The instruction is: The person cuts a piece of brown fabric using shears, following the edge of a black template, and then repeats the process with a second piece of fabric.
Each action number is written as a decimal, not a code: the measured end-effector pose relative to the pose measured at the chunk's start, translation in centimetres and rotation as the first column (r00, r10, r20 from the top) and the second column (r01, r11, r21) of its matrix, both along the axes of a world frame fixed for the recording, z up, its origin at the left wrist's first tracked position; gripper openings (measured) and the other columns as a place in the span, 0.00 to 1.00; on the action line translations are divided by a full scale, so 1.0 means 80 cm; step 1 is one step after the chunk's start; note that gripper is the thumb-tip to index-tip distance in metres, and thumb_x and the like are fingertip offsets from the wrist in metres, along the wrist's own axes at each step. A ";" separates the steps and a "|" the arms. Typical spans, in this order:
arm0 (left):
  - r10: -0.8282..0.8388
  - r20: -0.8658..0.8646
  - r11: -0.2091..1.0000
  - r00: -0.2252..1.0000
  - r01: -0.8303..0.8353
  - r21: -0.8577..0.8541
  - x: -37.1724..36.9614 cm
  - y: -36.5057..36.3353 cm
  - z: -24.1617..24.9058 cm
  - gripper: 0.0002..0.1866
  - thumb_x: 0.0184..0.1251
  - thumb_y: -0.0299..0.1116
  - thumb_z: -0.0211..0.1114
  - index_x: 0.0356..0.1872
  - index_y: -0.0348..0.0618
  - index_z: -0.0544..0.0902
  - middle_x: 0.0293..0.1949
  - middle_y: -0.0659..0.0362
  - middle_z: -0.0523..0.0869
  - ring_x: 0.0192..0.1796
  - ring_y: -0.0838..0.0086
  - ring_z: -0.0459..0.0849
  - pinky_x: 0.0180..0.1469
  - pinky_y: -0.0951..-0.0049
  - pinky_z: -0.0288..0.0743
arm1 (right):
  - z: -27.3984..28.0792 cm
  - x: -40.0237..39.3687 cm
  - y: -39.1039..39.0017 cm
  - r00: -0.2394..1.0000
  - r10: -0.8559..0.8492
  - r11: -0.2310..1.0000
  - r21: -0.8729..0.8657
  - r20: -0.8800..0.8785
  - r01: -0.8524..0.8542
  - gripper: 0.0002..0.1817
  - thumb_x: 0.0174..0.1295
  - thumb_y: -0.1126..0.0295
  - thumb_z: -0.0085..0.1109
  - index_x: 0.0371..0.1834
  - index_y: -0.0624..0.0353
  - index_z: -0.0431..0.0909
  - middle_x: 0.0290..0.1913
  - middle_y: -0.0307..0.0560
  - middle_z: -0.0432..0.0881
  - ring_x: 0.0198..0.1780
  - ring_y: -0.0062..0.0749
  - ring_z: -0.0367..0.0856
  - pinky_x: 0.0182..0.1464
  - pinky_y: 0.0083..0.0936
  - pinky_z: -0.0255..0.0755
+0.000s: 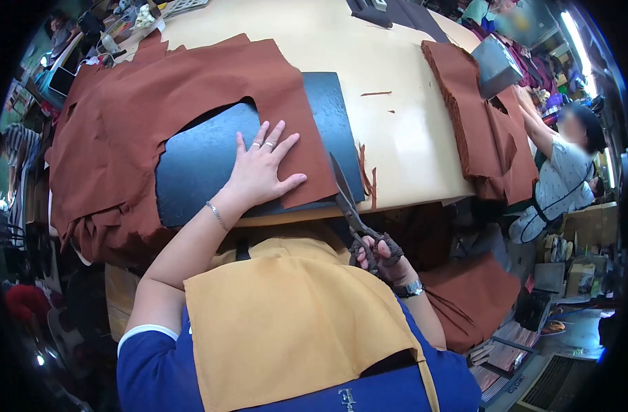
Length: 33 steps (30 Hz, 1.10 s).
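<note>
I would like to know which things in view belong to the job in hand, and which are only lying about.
In use:
- scissors, in the right hand
- brown cloth, under the left hand
- black board, beneath that cloth

Seemingly lying about:
- thin scraps
- grey block, on another brown pile

2 small markings show, 1 on the blue shirt and 1 on the grey casing at lower right, neither clear enough to read.

Cloth-cutting workshop: broad table, heaped rust-brown cloth, large shears, co-worker alongside.
</note>
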<state>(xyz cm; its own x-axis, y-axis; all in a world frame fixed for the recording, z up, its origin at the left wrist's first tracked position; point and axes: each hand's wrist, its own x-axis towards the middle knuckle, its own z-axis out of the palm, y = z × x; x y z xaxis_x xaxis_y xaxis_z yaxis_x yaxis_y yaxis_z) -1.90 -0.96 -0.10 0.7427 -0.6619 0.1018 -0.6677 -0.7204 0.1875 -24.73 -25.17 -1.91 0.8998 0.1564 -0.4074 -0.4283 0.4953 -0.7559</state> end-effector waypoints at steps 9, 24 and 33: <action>0.020 0.001 1.000 1.000 -0.020 -0.003 0.001 -0.001 -0.001 0.42 0.58 0.66 0.58 0.71 0.56 0.64 0.75 0.51 0.55 0.77 0.52 0.50 0.69 0.28 0.39 | 0.018 0.003 -0.008 0.996 0.082 0.981 -0.180 0.030 -0.075 0.22 0.59 0.52 0.66 0.33 0.63 0.79 0.25 0.38 0.80 0.26 0.20 0.78 0.31 0.17 0.73; -0.015 0.005 1.000 1.000 0.015 -0.025 -0.009 0.000 0.004 0.42 0.57 0.65 0.60 0.71 0.55 0.65 0.75 0.51 0.56 0.76 0.50 0.51 0.67 0.26 0.40 | 0.020 0.012 0.006 0.999 0.041 0.987 -0.155 0.032 -0.036 0.21 0.61 0.50 0.65 0.35 0.59 0.78 0.28 0.34 0.81 0.28 0.14 0.79 0.32 0.14 0.74; -0.008 -0.039 1.000 0.999 0.007 -0.020 -0.010 -0.002 0.009 0.44 0.56 0.66 0.61 0.72 0.56 0.64 0.76 0.52 0.54 0.77 0.52 0.48 0.68 0.28 0.37 | 0.011 0.002 0.001 0.998 0.037 0.978 -0.202 -0.046 -0.045 0.16 0.63 0.57 0.64 0.34 0.61 0.78 0.27 0.36 0.80 0.26 0.17 0.78 0.31 0.16 0.73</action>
